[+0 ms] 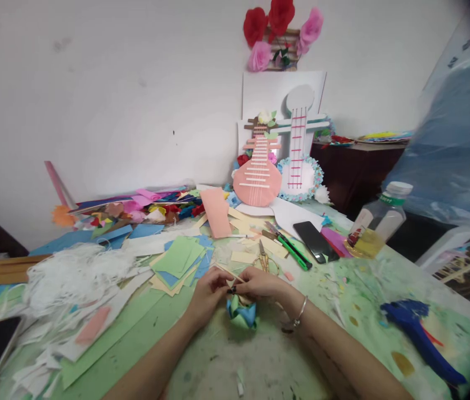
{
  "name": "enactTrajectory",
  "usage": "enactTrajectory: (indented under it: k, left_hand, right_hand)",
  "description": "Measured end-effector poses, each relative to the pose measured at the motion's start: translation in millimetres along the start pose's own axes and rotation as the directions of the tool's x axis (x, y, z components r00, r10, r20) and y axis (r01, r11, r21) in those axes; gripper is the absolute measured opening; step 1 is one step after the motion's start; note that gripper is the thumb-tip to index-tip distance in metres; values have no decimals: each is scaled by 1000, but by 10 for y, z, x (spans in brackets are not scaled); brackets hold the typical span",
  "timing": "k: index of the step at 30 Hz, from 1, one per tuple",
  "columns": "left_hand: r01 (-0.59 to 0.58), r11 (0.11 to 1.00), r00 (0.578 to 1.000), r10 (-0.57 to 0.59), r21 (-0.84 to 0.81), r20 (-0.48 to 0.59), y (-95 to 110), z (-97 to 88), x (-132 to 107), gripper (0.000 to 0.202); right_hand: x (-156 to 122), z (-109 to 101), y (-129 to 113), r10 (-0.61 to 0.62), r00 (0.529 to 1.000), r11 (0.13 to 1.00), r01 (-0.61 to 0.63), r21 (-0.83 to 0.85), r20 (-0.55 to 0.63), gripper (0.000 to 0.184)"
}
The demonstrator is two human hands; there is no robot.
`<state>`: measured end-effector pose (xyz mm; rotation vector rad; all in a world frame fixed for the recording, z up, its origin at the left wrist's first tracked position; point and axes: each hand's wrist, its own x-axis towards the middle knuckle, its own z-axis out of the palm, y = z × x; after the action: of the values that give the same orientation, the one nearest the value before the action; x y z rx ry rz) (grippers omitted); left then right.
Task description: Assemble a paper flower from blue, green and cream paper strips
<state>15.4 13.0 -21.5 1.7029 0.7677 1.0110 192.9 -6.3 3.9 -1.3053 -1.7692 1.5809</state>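
My left hand [208, 294] and my right hand [262, 284] meet over the middle of the table, fingers closed in pinches. A thin pale wooden stick [230, 272] slants between them, its lower end at my right fingers. What my left fingertips pinch is too small to make out. Just below the fingertips is a paper flower [242, 314] with blue and green petals and some cream paper at its top. Whether the flower is held or rests on the table cannot be told. Beyond my right hand lie gold-handled scissors [264, 261].
Stacked green, blue and cream paper pieces [180, 261] lie left, near tangled white string [76, 275]. A green utility knife [295, 251], phone [314, 241], bottle [379, 219] and blue glue gun [422, 336] are on the right. Paper instruments [258, 178] stand at the back.
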Motion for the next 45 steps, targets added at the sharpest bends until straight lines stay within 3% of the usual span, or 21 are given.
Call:
enactTrajectory:
  k: [5,10,15,19,24,30,35,38,45]
  left_hand:
    - [11,978,996,-30,-207,-86,66,-3,-14,15]
    - [-2,969,991,-31,-248,-129,115,-1,-24,15]
    - [24,968,988,-61,-248,-142,128,3,-23,16]
    - [44,979,985,-76,-201,-156,141,16,-19,16]
    - [102,989,981,-118,-107,-155,69,18,-1,23]
    - [191,978,981,-193,-84,-11,17,-22,5,37]
    - [183,981,983,-182,70,-17,25,-30,14,31]
    - [127,979,992,-125,157,-27,27,-20,6,25]
    - [161,958,983,-135,239,-121,63,35,-32,26]
  right_hand:
    - [-20,25,-40,-82,987,958,41,282,135,25]
    - [-31,45,-49,-85,987,935,33,352,133,24]
    - [-64,38,-80,-60,990,953,19,303,126,20]
    - [-54,89,-120,-39,999,981,45,190,-35,21]
    - [-2,218,-146,-50,964,982,95,164,-260,12]
    - [84,285,-98,-188,824,982,152,-112,-534,16]
    - [154,273,-11,-203,772,979,148,-141,-603,17]
    - [167,261,4,-184,770,983,144,-115,-611,18]
    - [148,255,-6,-128,757,989,53,-135,-641,18]
